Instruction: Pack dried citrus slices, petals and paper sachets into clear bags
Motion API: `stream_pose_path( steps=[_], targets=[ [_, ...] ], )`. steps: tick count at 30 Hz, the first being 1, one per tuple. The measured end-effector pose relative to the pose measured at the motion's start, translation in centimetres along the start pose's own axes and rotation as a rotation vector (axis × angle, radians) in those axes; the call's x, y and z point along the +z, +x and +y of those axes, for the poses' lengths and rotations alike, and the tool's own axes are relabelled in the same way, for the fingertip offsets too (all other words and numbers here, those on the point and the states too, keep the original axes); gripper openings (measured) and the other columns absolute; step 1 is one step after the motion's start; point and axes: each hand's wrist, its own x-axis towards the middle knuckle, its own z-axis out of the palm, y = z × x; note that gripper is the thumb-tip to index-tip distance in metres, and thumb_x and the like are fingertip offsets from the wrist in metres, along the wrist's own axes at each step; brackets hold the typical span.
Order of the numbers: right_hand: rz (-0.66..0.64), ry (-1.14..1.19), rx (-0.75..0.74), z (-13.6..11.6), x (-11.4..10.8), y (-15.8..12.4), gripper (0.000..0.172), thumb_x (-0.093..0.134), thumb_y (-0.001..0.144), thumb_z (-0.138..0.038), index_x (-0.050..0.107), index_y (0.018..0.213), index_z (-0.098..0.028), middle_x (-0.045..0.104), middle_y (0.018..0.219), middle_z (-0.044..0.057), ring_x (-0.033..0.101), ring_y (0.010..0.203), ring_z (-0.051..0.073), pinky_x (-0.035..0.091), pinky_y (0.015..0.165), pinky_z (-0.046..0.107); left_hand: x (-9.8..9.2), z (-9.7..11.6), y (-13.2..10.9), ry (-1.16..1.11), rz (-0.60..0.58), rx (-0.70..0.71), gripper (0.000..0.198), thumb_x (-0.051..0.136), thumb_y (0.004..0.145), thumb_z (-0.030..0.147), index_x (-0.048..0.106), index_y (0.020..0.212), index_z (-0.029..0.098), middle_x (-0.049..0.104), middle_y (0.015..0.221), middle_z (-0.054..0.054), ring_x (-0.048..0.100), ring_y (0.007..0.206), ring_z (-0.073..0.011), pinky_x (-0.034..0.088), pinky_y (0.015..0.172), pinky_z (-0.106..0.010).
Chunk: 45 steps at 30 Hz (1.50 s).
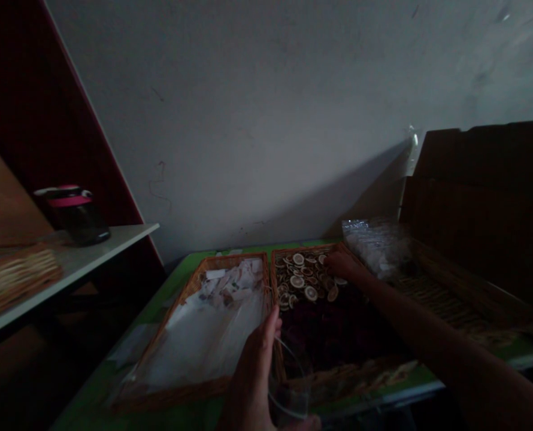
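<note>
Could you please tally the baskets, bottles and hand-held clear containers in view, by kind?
Wicker baskets: 4 (shelf basket, left table basket, middle table basket, right table basket)
Bottle: 1
Clear container in the left hand: 1
Total: 6

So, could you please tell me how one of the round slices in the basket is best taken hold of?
Probably by opposite edges, coming down from above: the slices look thin and round and overlap one another, with some rims exposed, and the basket is open on top. The right hand is at their far right.
</note>
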Motion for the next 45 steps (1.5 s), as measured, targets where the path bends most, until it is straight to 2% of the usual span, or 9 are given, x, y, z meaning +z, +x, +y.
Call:
stream_pose_path(
  steps=[4, 10, 16, 25, 29, 32, 35, 41, 45],
  targets=[
    [0.003, 0.11, -0.009, 0.7, -1.6, -0.4, 0.028, 0.058, 0.084, -0.022, 0.081, 0.093, -0.009, 0.078, 0.083, 0.01, 0.068, 0.078, 0.019, 0.046, 0.068, 0.023, -0.1, 0.0, 0.0, 0.018, 0.01, -0.007, 0.105, 0.085, 0.063, 0.041, 0.033, 0.155, 0.041, 0.068, 0.135, -0.005, 0.068, 0.12, -0.0387, 0.061, 0.099, -0.055],
    [-0.183, 0.299, -0.131, -0.2, -1.8, -2.4, 0.027, 0.062, 0.083, -0.03, 0.082, 0.082, -0.011, 0.075, 0.071, 0.004, 0.063, 0.063, 0.014, 0.04, 0.055, 0.019, 0.1, -0.1, -0.5, 0.047, 0.006, 0.011, 0.101, 0.079, 0.066, 0.036, 0.032, 0.155, 0.04, 0.066, 0.138, -0.005, 0.067, 0.122, -0.0377, 0.06, 0.1, -0.056],
    [-0.208, 0.358, -0.168, -1.0, -0.4, -3.5, 0.017, 0.067, 0.074, -0.02, 0.082, 0.08, -0.013, 0.076, 0.073, 0.004, 0.065, 0.068, 0.017, 0.042, 0.058, 0.021, 0.2, 0.1, -0.9, 0.068, -0.014, -0.003, 0.103, 0.079, 0.063, 0.028, 0.033, 0.154, 0.039, 0.066, 0.138, -0.005, 0.065, 0.123, -0.0384, 0.058, 0.102, -0.056],
    [-0.2, 0.301, -0.143, -2.3, -0.1, -3.7, 0.014, 0.078, 0.065, -0.02, 0.08, 0.078, -0.016, 0.075, 0.073, 0.001, 0.065, 0.07, 0.017, 0.042, 0.06, 0.02, 0.3, -0.5, -1.5, 0.038, -0.025, 0.002, 0.115, 0.079, 0.061, 0.017, 0.021, 0.158, 0.039, 0.055, 0.15, -0.01, 0.056, 0.134, -0.0392, 0.051, 0.109, -0.062],
    [-0.168, 0.283, -0.138, -2.8, -0.2, -4.2, 0.013, 0.078, 0.069, -0.021, 0.079, 0.082, -0.017, 0.076, 0.08, 0.002, 0.066, 0.076, 0.017, 0.043, 0.064, 0.021, 0.4, -0.6, -1.5, -0.02, -0.053, 0.007, 0.12, 0.078, 0.061, 0.013, 0.015, 0.158, 0.044, 0.047, 0.157, -0.007, 0.053, 0.138, -0.0367, 0.046, 0.114, -0.063],
    [-0.143, 0.3, -0.142, -3.1, -0.5, -4.7, 0.023, 0.077, 0.069, -0.019, 0.079, 0.092, -0.017, 0.076, 0.082, 0.003, 0.066, 0.075, 0.017, 0.043, 0.063, 0.021, 0.3, -0.8, -1.5, -0.038, -0.073, -0.011, 0.12, 0.077, 0.061, 0.011, 0.013, 0.157, 0.046, 0.045, 0.158, -0.006, 0.051, 0.14, -0.0354, 0.043, 0.116, -0.063],
    [-0.109, 0.338, -0.144, -3.3, -1.3, -5.0, 0.036, 0.076, 0.067, -0.015, 0.079, 0.102, -0.016, 0.076, 0.08, 0.003, 0.066, 0.071, 0.017, 0.043, 0.061, 0.021, 0.2, -1.0, -1.5, -0.03, -0.087, -0.025, 0.118, 0.076, 0.064, 0.011, 0.013, 0.158, 0.044, 0.046, 0.157, -0.006, 0.051, 0.14, -0.0343, 0.044, 0.116, -0.061],
    [0.044, 0.47, -0.127, -4.1, -4.7, -5.8, 0.025, 0.065, 0.08, -0.026, 0.078, 0.096, -0.012, 0.077, 0.086, 0.007, 0.069, 0.08, 0.021, 0.051, 0.069, 0.026, -0.3, -0.9, -1.5, -0.019, -0.059, -0.023, 0.12, 0.075, 0.063, 0.009, 0.011, 0.158, 0.043, 0.048, 0.155, -0.007, 0.051, 0.14, -0.0331, 0.045, 0.116, -0.059],
    [0.137, 0.846, -0.173, -7.7, -8.4, -8.4, 0.033, 0.065, 0.085, -0.042, 0.071, 0.103, -0.014, 0.076, 0.089, 0.006, 0.069, 0.075, 0.018, 0.054, 0.066, 0.026, 0.1, -1.0, -1.4, 0.072, 0.014, -0.036, 0.13, 0.082, 0.06, 0.012, 0.003, 0.159, 0.04, 0.045, 0.157, -0.011, 0.046, 0.143, -0.0391, 0.046, 0.113, -0.064]
  ],
)
